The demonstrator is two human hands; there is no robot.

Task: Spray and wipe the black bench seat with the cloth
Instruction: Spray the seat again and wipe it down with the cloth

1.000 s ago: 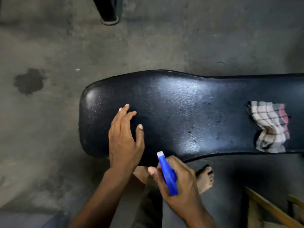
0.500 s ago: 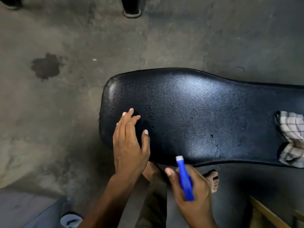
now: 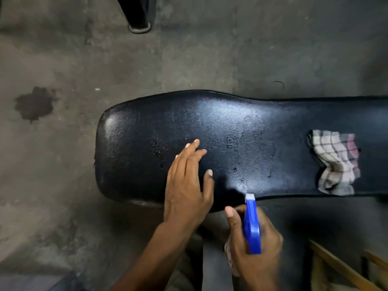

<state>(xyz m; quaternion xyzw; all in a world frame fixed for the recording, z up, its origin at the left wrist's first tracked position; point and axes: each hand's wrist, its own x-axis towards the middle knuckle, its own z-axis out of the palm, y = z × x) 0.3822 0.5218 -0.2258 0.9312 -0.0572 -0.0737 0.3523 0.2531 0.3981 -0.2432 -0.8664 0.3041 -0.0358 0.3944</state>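
The black bench seat (image 3: pixel 241 127) stretches from centre to the right edge, its surface shiny and dotted with droplets. My left hand (image 3: pixel 188 181) rests flat on the seat's near left part, fingers spread, holding nothing. At the seat's near edge, my right hand (image 3: pixel 254 246) grips a blue spray bottle (image 3: pixel 252 227) whose white nozzle points at the seat. A crumpled checked cloth (image 3: pixel 336 160) lies on the seat at the right, away from both hands.
Grey concrete floor (image 3: pixel 189 59) surrounds the bench, with a dark wet stain (image 3: pixel 33 103) at the left. A black post foot (image 3: pixel 137 15) stands at the top. Wooden slats (image 3: pixel 344 269) show at the bottom right.
My left hand has slid right and further onto the seat. My right hand keeps the spray bottle by the near edge. The view swung left and back, bringing the cloth fully into sight again.
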